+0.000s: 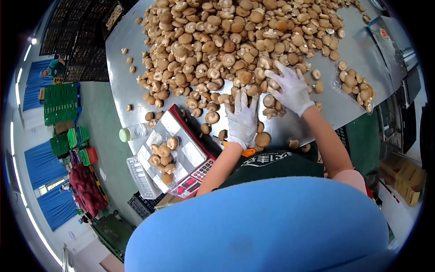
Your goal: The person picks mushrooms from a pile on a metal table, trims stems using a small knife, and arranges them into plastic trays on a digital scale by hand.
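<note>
Both hands are in white gloves, reaching forward over a metal bench to the near edge of a big heap of brown mushrooms. The left hand lies palm down, the fingers of its grip parted and their tips among the mushrooms at the front of the heap; I can't tell whether it pinches one. The right hand reaches a little farther out, its grip spread wide, with fingertips at the heap and the thumb beside a few mushrooms; whether it presses on any of them is hidden from me. Something orange shows by the left wrist.

More mushrooms lie loose between the forearms. On the left stands a red-edged scale, tilted in view, carrying a clear tray with a small group of mushrooms. A green-capped bottle lies just beside the scale, and an outer tray sits along its other side. Over on the right of the bench, a clear punnet holds another batch of mushrooms. Green crates and red sacks are piled farther off to the left, and another person is beyond them.
</note>
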The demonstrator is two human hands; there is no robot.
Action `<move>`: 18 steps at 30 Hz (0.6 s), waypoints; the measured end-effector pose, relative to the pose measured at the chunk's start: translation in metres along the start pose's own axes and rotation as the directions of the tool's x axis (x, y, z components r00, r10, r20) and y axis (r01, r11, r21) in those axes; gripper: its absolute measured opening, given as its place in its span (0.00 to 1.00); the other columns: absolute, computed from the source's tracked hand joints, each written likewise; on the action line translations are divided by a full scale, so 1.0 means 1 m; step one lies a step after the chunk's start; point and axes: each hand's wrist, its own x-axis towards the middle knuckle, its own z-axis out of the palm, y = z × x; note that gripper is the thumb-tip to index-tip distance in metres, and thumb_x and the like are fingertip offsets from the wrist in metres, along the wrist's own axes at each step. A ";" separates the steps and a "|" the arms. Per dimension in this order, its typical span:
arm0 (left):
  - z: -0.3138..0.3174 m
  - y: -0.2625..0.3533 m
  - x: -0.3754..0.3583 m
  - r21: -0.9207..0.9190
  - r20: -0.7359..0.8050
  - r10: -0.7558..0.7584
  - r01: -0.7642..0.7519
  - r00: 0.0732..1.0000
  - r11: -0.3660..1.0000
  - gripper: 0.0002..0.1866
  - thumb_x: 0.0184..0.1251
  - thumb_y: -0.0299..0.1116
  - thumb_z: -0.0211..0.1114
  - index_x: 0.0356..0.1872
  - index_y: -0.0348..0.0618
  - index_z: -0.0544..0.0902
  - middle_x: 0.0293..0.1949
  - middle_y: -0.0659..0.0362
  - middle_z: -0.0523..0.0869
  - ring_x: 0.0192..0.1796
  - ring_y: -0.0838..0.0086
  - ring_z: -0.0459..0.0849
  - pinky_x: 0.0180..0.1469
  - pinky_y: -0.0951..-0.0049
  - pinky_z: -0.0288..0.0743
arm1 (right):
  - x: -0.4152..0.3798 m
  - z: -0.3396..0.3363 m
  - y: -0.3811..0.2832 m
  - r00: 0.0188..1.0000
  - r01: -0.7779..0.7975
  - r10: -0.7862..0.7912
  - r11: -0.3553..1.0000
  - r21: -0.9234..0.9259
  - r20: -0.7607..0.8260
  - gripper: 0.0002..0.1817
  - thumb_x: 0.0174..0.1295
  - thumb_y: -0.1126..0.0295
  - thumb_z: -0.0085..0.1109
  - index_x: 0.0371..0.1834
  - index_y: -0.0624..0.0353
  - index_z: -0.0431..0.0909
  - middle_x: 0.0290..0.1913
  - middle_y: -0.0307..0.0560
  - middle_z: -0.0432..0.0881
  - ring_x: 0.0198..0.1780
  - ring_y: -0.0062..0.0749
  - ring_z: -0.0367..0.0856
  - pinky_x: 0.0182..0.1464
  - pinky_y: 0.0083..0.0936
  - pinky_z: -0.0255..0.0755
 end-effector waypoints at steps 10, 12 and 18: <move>0.011 0.002 -0.061 -0.213 0.061 0.064 -0.049 0.996 0.976 0.26 0.62 0.33 0.59 0.64 0.51 0.78 0.71 0.58 0.71 0.72 0.59 0.66 0.74 0.46 0.55 | -0.045 -0.009 0.002 0.965 0.067 -0.064 0.998 0.005 -0.256 0.22 0.60 0.60 0.67 0.58 0.48 0.82 0.62 0.39 0.78 0.68 0.39 0.71 0.74 0.42 0.58; 0.010 -0.004 -0.068 -0.250 0.036 0.070 -0.058 0.997 0.967 0.24 0.63 0.33 0.59 0.62 0.51 0.79 0.66 0.59 0.76 0.68 0.61 0.72 0.72 0.47 0.59 | -0.041 -0.020 -0.007 0.955 0.067 -0.050 0.997 0.049 -0.292 0.15 0.62 0.62 0.65 0.52 0.49 0.85 0.56 0.40 0.82 0.57 0.39 0.78 0.64 0.37 0.69; 0.015 -0.011 -0.076 -0.316 0.105 0.046 -0.011 0.993 0.949 0.20 0.64 0.34 0.60 0.58 0.51 0.82 0.55 0.59 0.83 0.62 0.61 0.77 0.71 0.47 0.60 | -0.045 -0.002 -0.049 0.932 0.345 -0.351 0.935 0.077 0.093 0.16 0.57 0.71 0.68 0.51 0.53 0.85 0.52 0.47 0.85 0.49 0.41 0.82 0.52 0.36 0.77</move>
